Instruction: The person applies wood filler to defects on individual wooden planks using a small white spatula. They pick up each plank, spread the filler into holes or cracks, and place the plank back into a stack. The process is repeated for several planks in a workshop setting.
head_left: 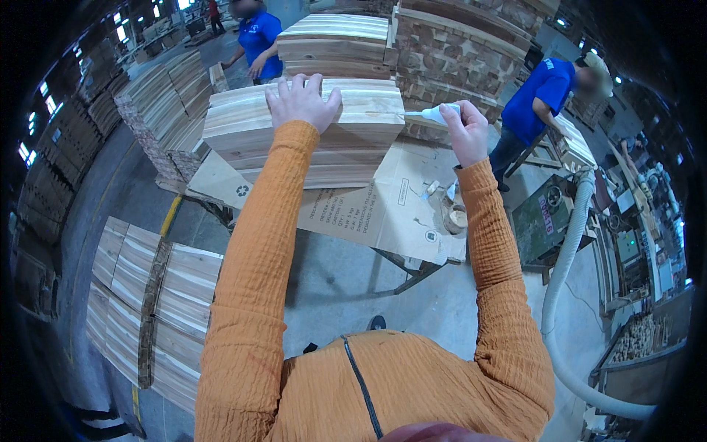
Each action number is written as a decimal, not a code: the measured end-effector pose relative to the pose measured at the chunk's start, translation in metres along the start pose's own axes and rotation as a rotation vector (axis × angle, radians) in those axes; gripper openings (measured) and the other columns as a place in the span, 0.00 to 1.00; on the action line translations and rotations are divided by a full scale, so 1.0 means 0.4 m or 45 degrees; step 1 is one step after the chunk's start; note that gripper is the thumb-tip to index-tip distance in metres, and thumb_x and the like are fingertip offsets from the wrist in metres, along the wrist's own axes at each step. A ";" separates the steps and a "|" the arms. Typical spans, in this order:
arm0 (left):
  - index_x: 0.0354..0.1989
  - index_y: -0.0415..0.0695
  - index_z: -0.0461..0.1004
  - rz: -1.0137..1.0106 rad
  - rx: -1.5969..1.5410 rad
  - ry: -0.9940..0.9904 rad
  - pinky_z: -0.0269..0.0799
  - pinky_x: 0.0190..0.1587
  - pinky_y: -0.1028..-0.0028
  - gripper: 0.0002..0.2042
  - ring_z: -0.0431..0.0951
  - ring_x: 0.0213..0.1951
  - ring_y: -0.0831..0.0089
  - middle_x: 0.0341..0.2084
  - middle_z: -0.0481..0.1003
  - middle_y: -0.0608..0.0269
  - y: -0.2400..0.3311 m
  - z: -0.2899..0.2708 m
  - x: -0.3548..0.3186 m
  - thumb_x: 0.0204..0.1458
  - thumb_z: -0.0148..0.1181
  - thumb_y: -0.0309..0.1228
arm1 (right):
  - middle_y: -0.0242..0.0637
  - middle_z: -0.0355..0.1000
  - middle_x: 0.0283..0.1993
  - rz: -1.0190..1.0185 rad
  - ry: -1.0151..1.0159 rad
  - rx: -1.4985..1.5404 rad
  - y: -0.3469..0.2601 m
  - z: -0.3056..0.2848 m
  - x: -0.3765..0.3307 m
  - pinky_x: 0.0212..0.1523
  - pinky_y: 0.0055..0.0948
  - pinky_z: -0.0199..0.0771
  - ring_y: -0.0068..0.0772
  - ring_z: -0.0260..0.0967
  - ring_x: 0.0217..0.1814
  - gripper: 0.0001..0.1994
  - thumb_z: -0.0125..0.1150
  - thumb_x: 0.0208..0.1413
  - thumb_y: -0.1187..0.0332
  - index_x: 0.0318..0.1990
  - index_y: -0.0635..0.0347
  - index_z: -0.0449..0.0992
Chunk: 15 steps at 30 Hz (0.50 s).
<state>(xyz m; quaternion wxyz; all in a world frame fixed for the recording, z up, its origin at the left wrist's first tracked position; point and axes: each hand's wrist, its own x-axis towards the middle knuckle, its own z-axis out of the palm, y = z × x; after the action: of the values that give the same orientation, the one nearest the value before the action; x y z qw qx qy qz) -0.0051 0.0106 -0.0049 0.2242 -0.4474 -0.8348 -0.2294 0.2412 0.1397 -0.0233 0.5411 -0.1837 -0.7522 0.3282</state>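
Observation:
A stack of pale, brown-streaked wooden boards (pixel 294 152) lies in front of me on a table covered with flattened cardboard (pixel 346 214). My left hand (pixel 303 103) rests on the top board with its fingers spread. At the stack's right end, my right hand (pixel 467 131) is closed around a small white squeeze bottle (pixel 440 114). The bottle lies nearly level, and its thin nozzle points left to the top board's right end, at or very close to the wood. Whether anything comes out of the tip is too small to tell.
More board stacks stand at the lower left (pixel 158 295), left (pixel 169 103) and behind (pixel 335 44). Small bits and a round container (pixel 455 219) sit on the cardboard's right side. A grey hose (pixel 563 295) curves by a green machine (pixel 545 221). Two blue-shirted people (pixel 259 40) (pixel 541 96) work nearby.

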 end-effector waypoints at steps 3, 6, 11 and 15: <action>0.54 0.51 0.69 -0.005 0.006 0.040 0.43 0.63 0.46 0.25 0.56 0.63 0.54 0.55 0.66 0.57 -0.002 0.004 0.000 0.53 0.42 0.52 | 0.25 0.66 0.22 -0.010 0.003 0.018 0.008 0.006 0.002 0.27 0.18 0.59 0.14 0.58 0.25 0.14 0.60 0.55 0.60 0.30 0.64 0.74; 0.54 0.51 0.69 -0.007 -0.005 -0.018 0.42 0.64 0.46 0.25 0.55 0.64 0.54 0.56 0.66 0.57 0.001 -0.002 0.003 0.53 0.42 0.51 | 0.24 0.65 0.22 -0.025 0.013 0.000 0.017 0.010 0.005 0.27 0.18 0.59 0.14 0.58 0.25 0.14 0.60 0.54 0.59 0.30 0.64 0.74; 0.54 0.51 0.69 -0.013 -0.006 -0.031 0.42 0.64 0.47 0.25 0.55 0.63 0.54 0.56 0.66 0.57 0.003 -0.006 0.004 0.53 0.43 0.51 | 0.24 0.64 0.21 -0.039 0.007 -0.010 0.014 0.024 0.012 0.24 0.19 0.58 0.13 0.56 0.23 0.14 0.61 0.54 0.59 0.30 0.64 0.74; 0.54 0.51 0.69 -0.009 -0.004 -0.044 0.42 0.64 0.47 0.25 0.55 0.63 0.54 0.56 0.66 0.57 0.001 -0.004 0.006 0.53 0.42 0.51 | 0.24 0.63 0.20 -0.046 0.009 0.012 0.010 0.037 0.013 0.23 0.19 0.57 0.13 0.56 0.22 0.14 0.61 0.54 0.60 0.29 0.64 0.74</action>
<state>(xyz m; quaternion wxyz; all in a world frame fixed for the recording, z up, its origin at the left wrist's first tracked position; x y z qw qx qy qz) -0.0058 0.0112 -0.0023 0.2081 -0.4487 -0.8398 -0.2239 0.2253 0.1417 -0.0254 0.5505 -0.1687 -0.7518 0.3214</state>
